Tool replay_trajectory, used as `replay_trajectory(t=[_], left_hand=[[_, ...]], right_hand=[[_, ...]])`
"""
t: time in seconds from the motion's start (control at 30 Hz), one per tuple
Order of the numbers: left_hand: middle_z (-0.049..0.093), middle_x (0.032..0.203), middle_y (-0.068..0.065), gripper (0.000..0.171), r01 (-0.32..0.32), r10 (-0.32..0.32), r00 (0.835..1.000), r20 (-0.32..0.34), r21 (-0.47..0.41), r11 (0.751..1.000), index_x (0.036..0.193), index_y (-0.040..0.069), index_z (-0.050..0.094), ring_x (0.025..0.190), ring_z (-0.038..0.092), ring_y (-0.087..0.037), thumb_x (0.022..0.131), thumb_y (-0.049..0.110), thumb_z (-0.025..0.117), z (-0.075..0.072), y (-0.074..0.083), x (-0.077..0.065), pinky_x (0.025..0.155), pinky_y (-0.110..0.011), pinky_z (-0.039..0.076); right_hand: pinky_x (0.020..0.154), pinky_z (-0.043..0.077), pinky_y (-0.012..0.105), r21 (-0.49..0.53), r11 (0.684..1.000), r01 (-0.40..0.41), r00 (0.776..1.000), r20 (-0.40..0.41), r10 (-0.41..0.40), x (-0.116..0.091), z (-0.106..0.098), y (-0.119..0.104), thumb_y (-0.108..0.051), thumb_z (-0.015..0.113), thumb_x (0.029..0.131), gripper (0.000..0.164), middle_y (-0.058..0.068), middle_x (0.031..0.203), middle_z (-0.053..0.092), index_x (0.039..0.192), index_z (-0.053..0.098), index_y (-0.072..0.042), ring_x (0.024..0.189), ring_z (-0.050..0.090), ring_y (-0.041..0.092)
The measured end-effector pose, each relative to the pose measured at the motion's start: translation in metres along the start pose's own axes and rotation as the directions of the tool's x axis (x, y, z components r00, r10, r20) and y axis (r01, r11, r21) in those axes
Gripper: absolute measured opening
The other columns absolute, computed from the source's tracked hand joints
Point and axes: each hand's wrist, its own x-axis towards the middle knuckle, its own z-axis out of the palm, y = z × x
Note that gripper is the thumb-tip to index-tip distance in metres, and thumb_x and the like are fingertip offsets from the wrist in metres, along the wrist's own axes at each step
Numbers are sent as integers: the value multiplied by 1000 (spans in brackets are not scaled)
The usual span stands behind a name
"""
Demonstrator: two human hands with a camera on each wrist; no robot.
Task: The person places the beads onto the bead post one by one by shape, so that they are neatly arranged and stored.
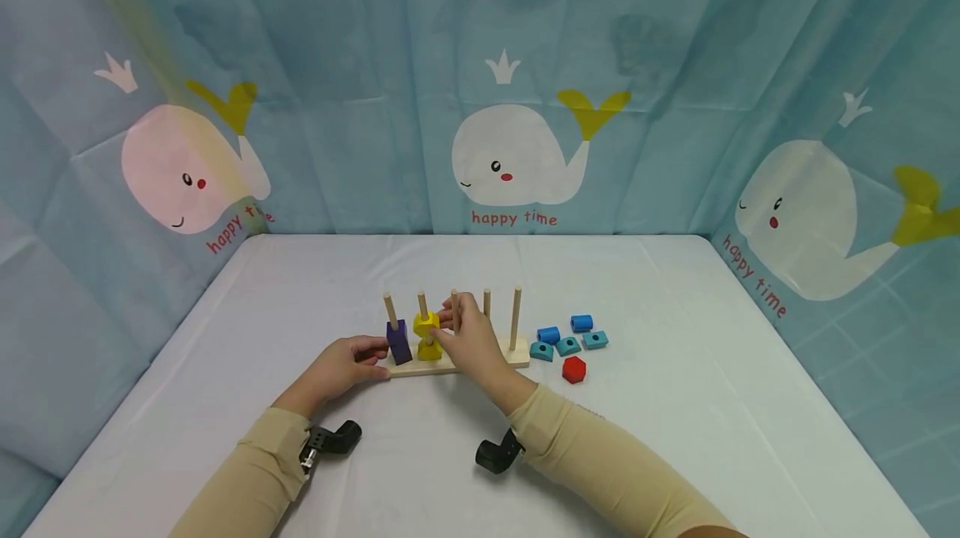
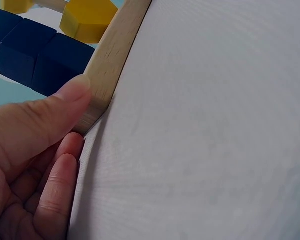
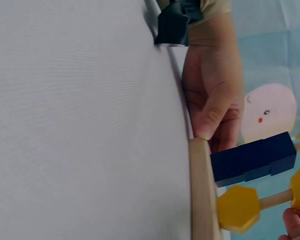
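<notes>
A wooden peg stand [image 1: 412, 369] lies across the middle of the table, with several upright pegs. My left hand [image 1: 342, 367] grips its left end, the thumb against the front edge in the left wrist view. Dark blue blocks [image 2: 42, 55] are stacked on the leftmost peg, beside that thumb. On the second peg, one yellow hexagonal block [image 1: 429, 350] sits down on the base. Higher on the same peg, my right hand [image 1: 474, 344] pinches another yellow hexagonal block [image 1: 426, 324], apart from the lower one. Part of the stand is hidden behind the right hand.
Right of the stand lie two blue cylinders [image 1: 581, 324], several teal blocks [image 1: 595, 339] with holes and a red hexagonal block [image 1: 573, 369]. A white cloth [image 1: 675, 429] covers the table. Behind it hangs a blue curtain [image 1: 360, 146] with whales.
</notes>
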Motion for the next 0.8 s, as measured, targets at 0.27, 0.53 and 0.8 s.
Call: replay_trajectory(t=[0.27,0.53,0.8], left_hand=[[63,110,-11,60,-5,5,1000,-6,1,1000,121,0,57,102,58,-21,71,25,78,0,-1,1,83,-24,49],[63,110,-10,60,-9,9,1000,-5,-1,1000,121,1,57,102,57,-20,71,26,78,0,-1,0,83,-23,49],[63,110,-10,60,-22,22,1000,-3,3,1000,121,0,57,103,57,-21,72,27,78,-1,0,-1,84,-24,49]], right_hand=[[83,50,27,-52,999,0,1000,25,1,-1,2,9,-10,66,84,21,5,99,60,100,53,-8,94,61,17],[80,50,26,-34,999,-28,999,31,29,-1,3,14,-11,68,83,19,3,96,61,97,55,-9,93,61,17],[80,50,26,-12,999,-35,999,28,35,-2,6,18,-9,68,82,19,4,97,61,97,56,-8,95,61,19]])
